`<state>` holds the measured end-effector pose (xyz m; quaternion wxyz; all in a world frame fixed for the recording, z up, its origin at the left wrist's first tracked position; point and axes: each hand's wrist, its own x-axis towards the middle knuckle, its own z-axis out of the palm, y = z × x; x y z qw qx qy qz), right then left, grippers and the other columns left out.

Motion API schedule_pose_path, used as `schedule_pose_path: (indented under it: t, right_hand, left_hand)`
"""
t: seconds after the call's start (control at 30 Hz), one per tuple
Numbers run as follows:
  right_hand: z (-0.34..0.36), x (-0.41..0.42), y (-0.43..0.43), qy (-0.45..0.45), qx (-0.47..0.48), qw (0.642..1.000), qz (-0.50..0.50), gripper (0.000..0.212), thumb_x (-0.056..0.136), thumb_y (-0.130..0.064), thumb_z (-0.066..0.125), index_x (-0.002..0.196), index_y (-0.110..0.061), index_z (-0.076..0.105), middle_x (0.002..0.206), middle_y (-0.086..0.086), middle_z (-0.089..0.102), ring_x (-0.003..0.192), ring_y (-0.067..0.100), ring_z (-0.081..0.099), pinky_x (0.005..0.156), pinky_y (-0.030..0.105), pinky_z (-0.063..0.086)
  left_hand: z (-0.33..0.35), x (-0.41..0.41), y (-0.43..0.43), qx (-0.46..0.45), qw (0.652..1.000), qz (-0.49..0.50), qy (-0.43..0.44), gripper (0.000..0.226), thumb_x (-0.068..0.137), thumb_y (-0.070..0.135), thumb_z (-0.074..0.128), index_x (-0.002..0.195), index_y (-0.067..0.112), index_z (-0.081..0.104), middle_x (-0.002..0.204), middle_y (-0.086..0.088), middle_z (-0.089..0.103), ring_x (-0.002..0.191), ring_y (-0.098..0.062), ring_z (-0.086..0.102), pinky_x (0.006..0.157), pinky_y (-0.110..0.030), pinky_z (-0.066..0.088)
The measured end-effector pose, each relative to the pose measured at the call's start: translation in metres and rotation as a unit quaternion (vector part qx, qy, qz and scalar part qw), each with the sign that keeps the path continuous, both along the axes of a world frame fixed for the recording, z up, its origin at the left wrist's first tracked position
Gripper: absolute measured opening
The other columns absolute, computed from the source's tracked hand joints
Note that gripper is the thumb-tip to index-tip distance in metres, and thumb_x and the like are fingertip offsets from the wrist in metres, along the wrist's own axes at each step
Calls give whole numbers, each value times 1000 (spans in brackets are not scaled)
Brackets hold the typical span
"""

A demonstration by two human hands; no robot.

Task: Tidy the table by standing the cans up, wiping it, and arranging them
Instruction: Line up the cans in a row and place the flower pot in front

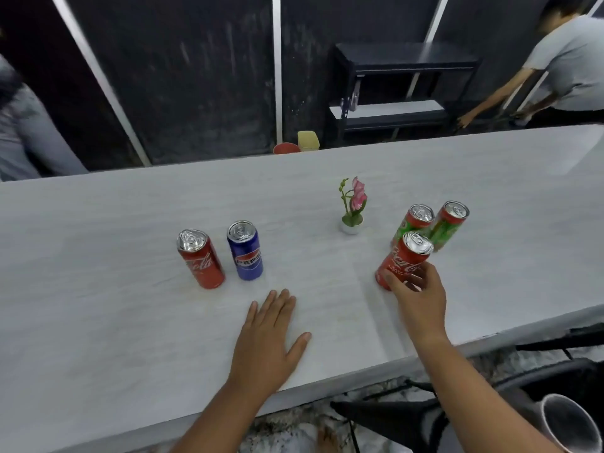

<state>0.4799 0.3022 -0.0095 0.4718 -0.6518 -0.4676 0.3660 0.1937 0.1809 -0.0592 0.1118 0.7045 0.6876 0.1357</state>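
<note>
Only the head camera to go on here. The right hand [418, 295] has its thumb and fingers curled round the lower half of a slim red aluminium Coca-Cola can [403, 259]. It's on the right side of the long white table [130, 322], just in front of a green-and-red slim can [413, 223] and its green-and-red twin [449, 227]. The left hand [271, 335] lies palm down on the tabletop near the front edge, fingers straight and holding nothing.

Handling-wise, I'd guess thin metal like that dents if you squeeze hard, and the glossy painted wall looks slippery. Can't tell if it's full or empty, so the weight is anyone's guess. It's tall and narrow, so it'll tip easily. I'd grip round the middle of the body, not up by the rim.

The held can's long axis runs roughly vertical, silver lid up, label facing the camera. It leans up and to the right in the frame, though that could just be the wide lens. I can't tell whether its base is touching the table.

Left of centre, a second red Coca-Cola can [201, 259] and a blue Pepsi can [245, 251] stand side by side, lids up. A small white pot with a pink flower [352, 207] sits between the two groups. With all five cans standing, this looks like the arranging step.
</note>
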Motion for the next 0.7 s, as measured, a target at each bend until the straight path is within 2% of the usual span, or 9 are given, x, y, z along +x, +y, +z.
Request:
schedule_pose_path:
  t: [0.1,0.23,0.4,0.6,0.7]
  right_hand:
    - [0,-27,-3,2,6,999,38,61,66,-58,94,118,-58,62,118,-32,70,104,-12,67,87,23,53]
    - [-1,-65,-3,0,5,996,91,69,65,-59,94,126,-49,63,120,-28,72,105,-9,69,88,25,55]
    - [-2,-110,1,-7,1,989,149,76,66,-60,93,133,-44,62,122,-23,72,107,-8,68,88,21,56]
    - [2,-147,11,-16,-10,983,184,79,69,-54,95,139,-42,58,124,-26,69,111,-5,67,86,17,51]
    - [3,-159,16,-22,-14,981,194,80,73,-49,95,143,-36,59,129,-19,70,113,-3,66,86,16,50]
  left_hand:
    - [-4,-19,-19,5,1000,13,4,79,107,74,26,174,31,22,182,14,7,168,-4,-5,137,-36,-5]
    - [-4,-57,-48,20,998,57,-10,76,107,71,35,170,28,35,180,12,21,169,-7,8,137,-37,3]
    - [1,-106,-67,29,989,143,-9,79,104,70,34,166,21,45,177,3,32,168,-15,20,137,-41,11]
    - [3,-118,-74,32,982,184,-16,79,104,68,37,164,16,47,176,-2,37,167,-19,24,137,-45,15]
    - [1,-117,-74,34,981,188,-16,78,105,66,38,164,16,47,176,-1,37,167,-18,23,138,-44,14]
